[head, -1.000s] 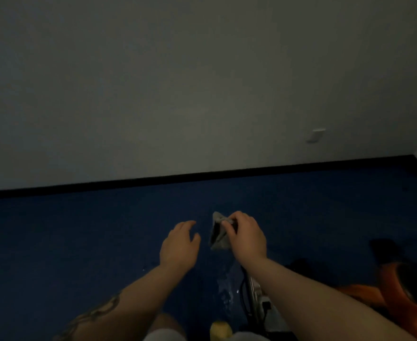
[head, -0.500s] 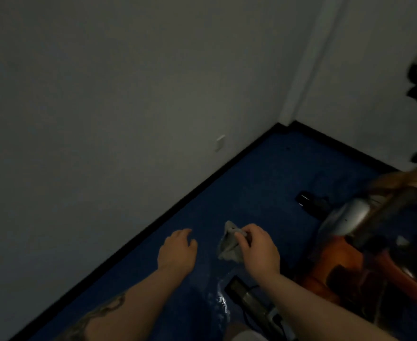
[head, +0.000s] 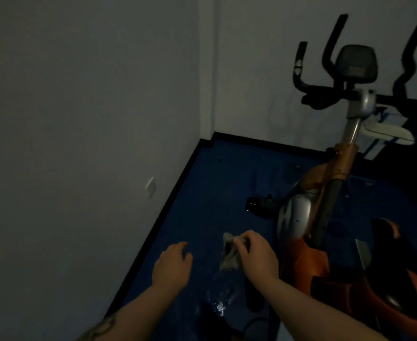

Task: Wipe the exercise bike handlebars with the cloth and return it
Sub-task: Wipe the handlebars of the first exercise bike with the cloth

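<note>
The room is dim. My right hand (head: pixel 255 254) grips a small grey cloth (head: pixel 228 254) that hangs from its fingers above the blue floor. My left hand (head: pixel 171 265) hovers beside it, fingers apart and holding nothing. The orange and silver exercise bike (head: pixel 308 217) stands to the right. Its black handlebars (head: pixel 301 70) rise at the upper right around a dark console (head: pixel 356 64), far above and beyond both hands. The right side of the handlebars is blurred.
A grey wall with a small white socket plate (head: pixel 150 187) runs along the left and meets another wall at a corner. A black pedal (head: pixel 256 205) sticks out from the bike. A white object (head: pixel 387 130) hangs behind the bike's stem. Wet glints (head: pixel 219 308) show on the floor.
The view has swung right and upward, bringing the bike's handlebars and console into sight. Both hands keep the same pose, with the cloth still in my right hand.
</note>
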